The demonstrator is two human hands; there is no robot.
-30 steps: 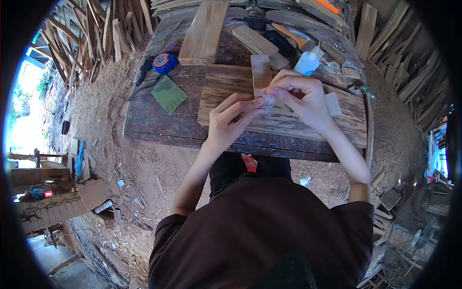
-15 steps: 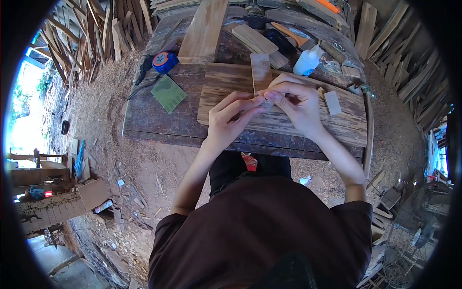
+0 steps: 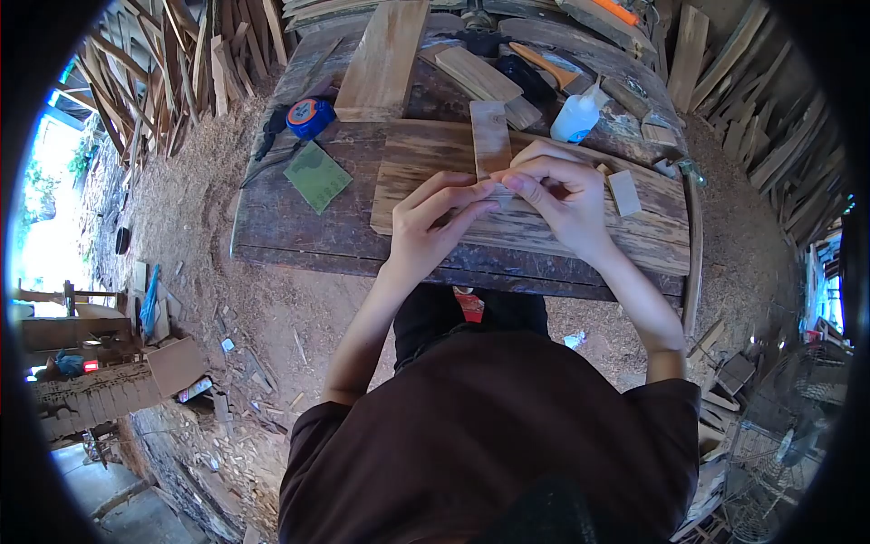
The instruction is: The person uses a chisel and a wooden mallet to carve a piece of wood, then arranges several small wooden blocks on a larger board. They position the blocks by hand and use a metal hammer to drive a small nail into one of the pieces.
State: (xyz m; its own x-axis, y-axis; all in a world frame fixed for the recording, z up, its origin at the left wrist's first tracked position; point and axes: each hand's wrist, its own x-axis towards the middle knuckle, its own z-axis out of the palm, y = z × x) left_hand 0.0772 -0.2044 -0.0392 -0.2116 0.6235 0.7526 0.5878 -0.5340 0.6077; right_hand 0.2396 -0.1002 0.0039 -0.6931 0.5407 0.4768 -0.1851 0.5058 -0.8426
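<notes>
By the near end of the wooden strip [image 3: 490, 136], left hand [image 3: 433, 222] and right hand [image 3: 569, 199] pinch a mostly hidden small piece [image 3: 504, 193], apparently fine handling that needs steadiness.

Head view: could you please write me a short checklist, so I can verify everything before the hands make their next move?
1. Left hand and right hand meet at the fingertips: ok.
2. Grip on any small piece between them: cannot tell, the fingers cover that spot.
3. Board free of loose things: not ok, the white block lies on it, near the right hand.
4. Bottle near enough: probably ok, it stands just beyond the right hand.
5. Bottle's tip closed: cannot tell, too small.
6. Green sheet off the board: ok, it lies to the left.
</notes>
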